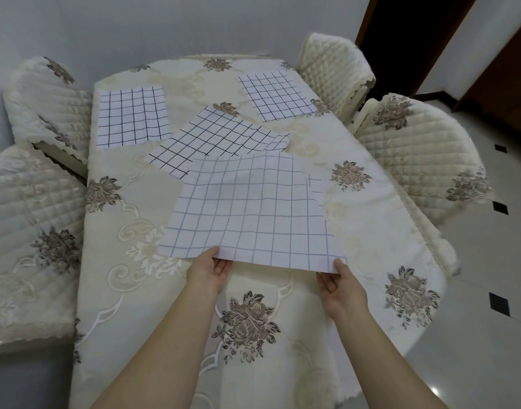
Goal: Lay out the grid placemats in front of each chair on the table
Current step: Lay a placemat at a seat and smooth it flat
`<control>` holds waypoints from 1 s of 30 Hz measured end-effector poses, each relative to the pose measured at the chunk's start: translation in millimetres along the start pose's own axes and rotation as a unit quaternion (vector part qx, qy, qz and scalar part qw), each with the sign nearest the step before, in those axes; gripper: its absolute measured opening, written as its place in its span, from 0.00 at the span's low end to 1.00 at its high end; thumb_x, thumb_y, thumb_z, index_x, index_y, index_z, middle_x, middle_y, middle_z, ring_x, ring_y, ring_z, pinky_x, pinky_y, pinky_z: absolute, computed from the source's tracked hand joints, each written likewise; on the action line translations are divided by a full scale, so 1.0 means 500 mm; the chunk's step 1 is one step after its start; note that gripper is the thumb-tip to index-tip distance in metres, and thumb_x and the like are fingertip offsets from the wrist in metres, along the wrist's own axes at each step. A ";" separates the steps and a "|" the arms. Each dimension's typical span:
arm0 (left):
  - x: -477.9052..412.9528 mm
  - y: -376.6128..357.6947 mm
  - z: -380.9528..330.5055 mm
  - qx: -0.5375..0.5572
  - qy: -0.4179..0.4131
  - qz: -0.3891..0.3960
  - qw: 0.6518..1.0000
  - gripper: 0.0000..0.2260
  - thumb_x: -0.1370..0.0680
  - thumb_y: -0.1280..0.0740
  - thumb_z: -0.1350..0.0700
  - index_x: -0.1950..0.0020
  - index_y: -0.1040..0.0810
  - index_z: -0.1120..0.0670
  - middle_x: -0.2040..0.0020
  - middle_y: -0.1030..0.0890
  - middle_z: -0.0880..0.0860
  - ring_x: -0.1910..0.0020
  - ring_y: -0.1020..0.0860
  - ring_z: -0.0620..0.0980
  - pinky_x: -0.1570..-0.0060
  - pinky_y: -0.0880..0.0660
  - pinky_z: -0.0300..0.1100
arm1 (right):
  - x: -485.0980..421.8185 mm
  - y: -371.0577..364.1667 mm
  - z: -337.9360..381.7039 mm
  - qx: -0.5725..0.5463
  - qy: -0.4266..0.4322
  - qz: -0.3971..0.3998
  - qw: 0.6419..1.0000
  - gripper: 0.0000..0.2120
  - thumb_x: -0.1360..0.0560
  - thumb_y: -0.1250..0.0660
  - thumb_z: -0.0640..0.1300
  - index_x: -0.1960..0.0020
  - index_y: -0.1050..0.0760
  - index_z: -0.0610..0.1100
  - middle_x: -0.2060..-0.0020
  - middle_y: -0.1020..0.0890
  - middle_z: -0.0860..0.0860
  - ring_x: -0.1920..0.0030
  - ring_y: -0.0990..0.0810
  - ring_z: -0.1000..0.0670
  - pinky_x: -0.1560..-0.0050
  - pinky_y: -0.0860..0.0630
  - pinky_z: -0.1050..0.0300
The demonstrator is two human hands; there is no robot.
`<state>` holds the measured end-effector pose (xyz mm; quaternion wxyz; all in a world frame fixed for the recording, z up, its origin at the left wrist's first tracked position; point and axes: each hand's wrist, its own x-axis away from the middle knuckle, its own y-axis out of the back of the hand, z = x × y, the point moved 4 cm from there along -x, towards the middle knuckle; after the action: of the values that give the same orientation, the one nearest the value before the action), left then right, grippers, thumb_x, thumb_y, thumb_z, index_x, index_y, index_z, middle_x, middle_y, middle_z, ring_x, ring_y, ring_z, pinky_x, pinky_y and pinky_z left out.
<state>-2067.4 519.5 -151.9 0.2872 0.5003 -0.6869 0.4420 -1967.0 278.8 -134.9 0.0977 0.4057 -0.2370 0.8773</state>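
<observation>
I hold a white grid placemat (250,208) lifted over the middle of the table (129,178). My left hand (207,273) pinches its near left edge and my right hand (340,283) pinches its near right corner. Beneath its far edge another grid placemat (212,140) lies askew at the table's centre, its right corner curled up. One grid placemat (132,116) lies flat at the far left before a chair. A further one (277,95) lies flat at the far right before another chair.
Four chairs with cream quilted covers flank the table: far left (44,95), near left (26,231), far right (333,66), near right (421,154). The cream floral tablecloth drapes over the edges. A tiled floor (489,261) and a dark doorway (400,39) lie to the right.
</observation>
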 end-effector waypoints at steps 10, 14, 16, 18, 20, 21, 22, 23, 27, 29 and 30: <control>-0.012 0.076 -0.056 0.041 -0.037 -0.021 0.998 0.11 0.21 0.37 0.63 0.38 0.26 0.61 0.54 0.22 0.55 0.37 0.25 0.54 0.40 0.25 0.50 | -0.041 0.056 0.065 -0.033 0.024 -0.009 0.999 0.03 0.21 0.37 0.38 0.53 0.25 0.43 0.54 0.20 0.47 0.55 0.21 0.50 0.50 0.24 0.55; 0.005 0.109 -0.062 0.057 -0.050 -0.041 0.996 0.16 0.21 0.37 0.62 0.33 0.28 0.61 0.48 0.22 0.54 0.37 0.25 0.52 0.44 0.25 0.44 | -0.054 0.077 0.083 -0.030 0.018 -0.017 0.999 0.03 0.21 0.37 0.39 0.52 0.25 0.42 0.54 0.20 0.47 0.56 0.21 0.50 0.50 0.24 0.55; 0.011 0.129 -0.061 0.084 -0.054 -0.046 0.994 0.15 0.20 0.37 0.62 0.33 0.28 0.61 0.48 0.22 0.53 0.39 0.25 0.52 0.44 0.25 0.44 | -0.055 0.084 0.083 -0.027 0.011 -0.017 0.999 0.03 0.22 0.37 0.39 0.53 0.26 0.42 0.55 0.20 0.47 0.57 0.21 0.51 0.56 0.22 0.56; 0.014 0.149 -0.062 0.100 -0.062 -0.051 0.992 0.13 0.20 0.38 0.62 0.35 0.27 0.60 0.52 0.22 0.53 0.43 0.24 0.51 0.42 0.25 0.45 | -0.055 0.086 0.079 -0.025 0.009 -0.018 0.999 0.03 0.22 0.37 0.38 0.54 0.26 0.42 0.56 0.20 0.47 0.57 0.21 0.50 0.53 0.22 0.55; 0.018 0.171 -0.063 0.108 -0.072 -0.063 0.990 0.10 0.21 0.37 0.63 0.39 0.26 0.59 0.55 0.21 0.54 0.47 0.23 0.50 0.44 0.24 0.44 | -0.051 0.086 0.074 -0.015 0.007 -0.018 1.000 0.04 0.22 0.37 0.37 0.55 0.26 0.42 0.57 0.21 0.47 0.59 0.21 0.50 0.50 0.23 0.55; 0.022 0.181 -0.061 0.110 -0.074 -0.066 0.989 0.08 0.21 0.37 0.63 0.42 0.25 0.59 0.55 0.21 0.53 0.50 0.22 0.50 0.45 0.24 0.44 | -0.049 0.086 0.071 -0.010 0.008 -0.019 1.000 0.04 0.22 0.37 0.37 0.55 0.26 0.42 0.58 0.21 0.47 0.61 0.20 0.51 0.53 0.22 0.55; 0.024 0.193 -0.059 0.112 -0.075 -0.068 0.989 0.05 0.21 0.37 0.63 0.46 0.24 0.60 0.56 0.21 0.53 0.53 0.21 0.49 0.45 0.24 0.43 | -0.048 0.088 0.066 -0.010 0.009 -0.022 1.000 0.05 0.22 0.36 0.36 0.57 0.27 0.42 0.61 0.21 0.48 0.66 0.21 0.53 0.59 0.20 0.56; 0.029 0.204 -0.057 0.113 -0.076 -0.069 0.988 0.03 0.21 0.37 0.63 0.50 0.24 0.60 0.56 0.21 0.53 0.55 0.22 0.48 0.44 0.24 0.43 | -0.046 0.093 0.060 -0.012 0.009 -0.028 0.999 0.07 0.22 0.36 0.36 0.58 0.28 0.43 0.64 0.22 0.49 0.72 0.22 0.54 0.66 0.20 0.57; 0.037 0.242 -0.060 0.100 -0.079 -0.060 0.990 0.05 0.20 0.38 0.64 0.55 0.25 0.59 0.57 0.22 0.54 0.57 0.22 0.47 0.42 0.25 0.43 | -0.022 0.107 0.030 -0.023 0.002 -0.038 0.999 0.06 0.22 0.36 0.36 0.57 0.27 0.41 0.60 0.20 0.47 0.63 0.20 0.51 0.60 0.20 0.53; 0.037 0.258 -0.062 0.093 -0.080 -0.056 0.991 0.04 0.21 0.38 0.64 0.55 0.25 0.59 0.58 0.22 0.53 0.59 0.23 0.46 0.41 0.25 0.43 | -0.002 0.113 0.017 -0.028 -0.002 -0.033 0.999 0.04 0.22 0.37 0.37 0.55 0.26 0.40 0.57 0.20 0.46 0.58 0.20 0.49 0.51 0.22 0.52; 0.037 0.268 -0.062 0.092 -0.081 -0.058 0.991 0.04 0.21 0.37 0.64 0.56 0.25 0.59 0.59 0.22 0.53 0.60 0.23 0.46 0.40 0.25 0.43 | 0.007 0.118 0.008 -0.034 -0.005 -0.032 0.999 0.04 0.22 0.37 0.37 0.55 0.26 0.40 0.56 0.20 0.46 0.58 0.21 0.49 0.48 0.23 0.52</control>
<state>-2201.3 553.8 -165.6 0.2089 0.5978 -0.6338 0.4442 -1987.9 225.6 -149.9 0.1384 0.4137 -0.2541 0.8632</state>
